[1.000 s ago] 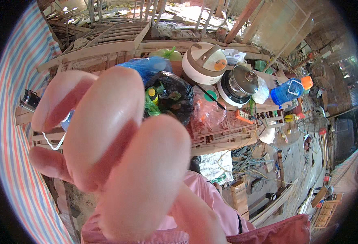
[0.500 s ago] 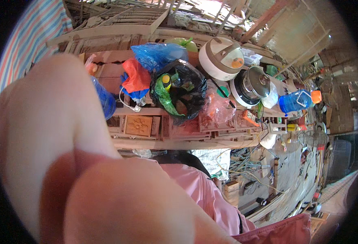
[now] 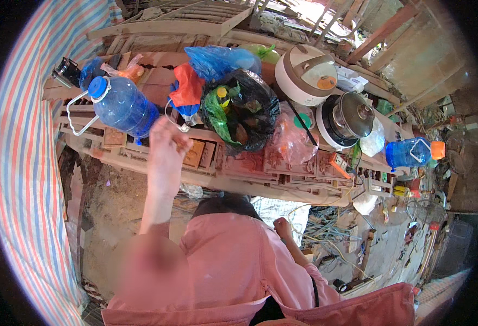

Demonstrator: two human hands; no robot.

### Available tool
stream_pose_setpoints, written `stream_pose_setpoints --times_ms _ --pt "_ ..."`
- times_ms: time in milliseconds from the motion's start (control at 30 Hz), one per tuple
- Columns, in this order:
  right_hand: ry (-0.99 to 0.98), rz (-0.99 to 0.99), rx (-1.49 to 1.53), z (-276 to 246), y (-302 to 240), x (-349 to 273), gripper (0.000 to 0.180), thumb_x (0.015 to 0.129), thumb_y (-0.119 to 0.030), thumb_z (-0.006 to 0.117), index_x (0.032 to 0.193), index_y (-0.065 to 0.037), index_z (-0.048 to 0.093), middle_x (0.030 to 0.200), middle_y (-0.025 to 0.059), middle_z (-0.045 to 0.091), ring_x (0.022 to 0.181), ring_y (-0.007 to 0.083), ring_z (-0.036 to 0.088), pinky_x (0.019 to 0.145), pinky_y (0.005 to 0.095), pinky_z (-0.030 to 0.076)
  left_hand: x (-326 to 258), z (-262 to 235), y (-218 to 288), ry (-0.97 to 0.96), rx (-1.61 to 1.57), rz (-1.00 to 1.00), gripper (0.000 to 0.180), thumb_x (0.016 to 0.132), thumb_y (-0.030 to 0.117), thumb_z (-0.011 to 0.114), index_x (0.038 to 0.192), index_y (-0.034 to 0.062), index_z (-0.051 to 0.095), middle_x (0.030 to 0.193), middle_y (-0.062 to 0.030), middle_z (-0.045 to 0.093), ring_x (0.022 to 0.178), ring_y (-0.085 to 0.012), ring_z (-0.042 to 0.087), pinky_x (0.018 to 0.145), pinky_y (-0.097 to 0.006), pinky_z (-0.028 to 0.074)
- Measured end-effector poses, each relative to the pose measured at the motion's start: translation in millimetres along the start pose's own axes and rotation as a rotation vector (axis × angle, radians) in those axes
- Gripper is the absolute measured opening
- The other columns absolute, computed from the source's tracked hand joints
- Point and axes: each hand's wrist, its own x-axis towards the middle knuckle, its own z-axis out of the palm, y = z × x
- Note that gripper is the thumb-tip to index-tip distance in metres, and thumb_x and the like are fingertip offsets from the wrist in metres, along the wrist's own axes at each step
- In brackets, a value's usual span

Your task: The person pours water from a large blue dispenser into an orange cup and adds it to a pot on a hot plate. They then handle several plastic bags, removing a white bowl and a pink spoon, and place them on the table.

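Note:
My left hand [image 3: 169,139] is over the front of the wooden workbench, beside a large blue water bottle [image 3: 120,106] lying on its side. Its fingers are loosely bent and a little blurred; I see nothing held in them. Just past the fingertips lies a white plug [image 3: 183,129] on a cord, near a red and blue cloth bundle [image 3: 185,89]. A small carved wooden panel [image 3: 194,154] shows beside the wrist. Low at my right side, my right hand [image 3: 283,227] is closed in a fist, with no object visible in it.
A black plastic bag [image 3: 250,119], a white and brown rice cooker [image 3: 306,75] and a lidded pot [image 3: 353,115] stand along the bench [image 3: 239,187]. Further right are an orange power strip [image 3: 340,164] and another blue bottle [image 3: 408,152]. Striped sheeting [image 3: 29,163] hangs at left.
My left arm has dropped from close before the camera to the bench front, uncovering the bottle at left. The view has shifted slightly, and my right fist now shows more fully.

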Motion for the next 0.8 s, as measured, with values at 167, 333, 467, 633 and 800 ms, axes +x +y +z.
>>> stream_pose_setpoints --times_ms 167,333,467,633,800 --pt "0.083 -0.306 0.073 -27 -44 41 0.025 0.090 -0.027 0.060 0.095 -0.003 0.063 0.068 0.0118 0.065 0.058 0.0230 0.064 0.057 0.0376 0.050 -36 -44 -76 0.205 0.159 -0.236 0.042 0.097 0.022 0.054 0.137 0.0120 0.044 0.126 -0.0058 0.051 0.106 -0.0188 0.056 0.093 -0.037 0.046" --pt "0.181 -0.745 0.045 -63 -155 82 0.017 0.088 -0.016 0.063 0.097 -0.003 0.059 0.086 0.0159 0.062 0.078 0.0318 0.061 0.068 0.0412 0.047 -59 -37 -101 0.119 0.143 -0.191 0.048 0.097 0.019 0.055 0.141 0.0087 0.039 0.132 -0.0098 0.048 0.114 -0.0215 0.054 0.096 -0.038 0.044" --pt "0.356 -1.012 -0.035 -88 -263 98 0.019 0.088 -0.018 0.062 0.102 -0.005 0.062 0.103 0.0144 0.063 0.098 0.0367 0.056 0.083 0.0466 0.046 -70 -27 -96 0.154 0.307 -0.126 0.050 0.096 0.022 0.055 0.142 0.0113 0.039 0.138 -0.0088 0.051 0.116 -0.0213 0.054 0.101 -0.038 0.040" --pt "0.462 -0.971 -0.543 -89 -351 123 0.036 0.088 -0.037 0.061 0.111 -0.010 0.066 0.108 0.0094 0.067 0.106 0.0288 0.055 0.087 0.0455 0.042 -75 -18 -88 0.168 0.486 -0.041 0.054 0.095 0.024 0.056 0.143 0.0097 0.038 0.135 -0.0082 0.052 0.119 -0.0206 0.052 0.101 -0.037 0.038" --pt "0.251 -0.795 -0.969 -101 -352 129 0.036 0.082 -0.042 0.065 0.105 -0.014 0.069 0.103 0.0061 0.069 0.109 0.0229 0.054 0.090 0.0434 0.038 -63 -24 -76 0.133 0.522 0.002 0.054 0.095 0.019 0.057 0.143 0.0088 0.035 0.138 -0.0115 0.047 0.120 -0.0180 0.047 0.103 -0.035 0.036"
